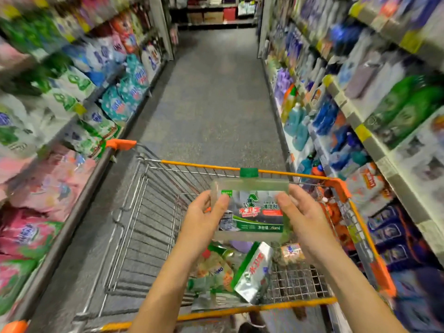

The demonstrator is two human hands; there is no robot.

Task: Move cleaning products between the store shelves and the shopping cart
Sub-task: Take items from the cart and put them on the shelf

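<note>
Pack of cleaner [249, 212] is hanging in the air right over the shopping cart [199, 165], about mid-basket and not resting on anything. Left hand [199, 219] and right hand [305, 219] each have a side edge. The fingers [221, 205] pinch it, thumbs on the printed front and the rest tucked behind.

Looks to me like a soft refill pouch with glossy film, so probably floppy and a bit slippery, with the liquid sloshing its weight around. I'd keep gripping both edges or slide a palm under it. A matching pouch [252, 272] already lies in the cart below it, near the handle end.
</note>
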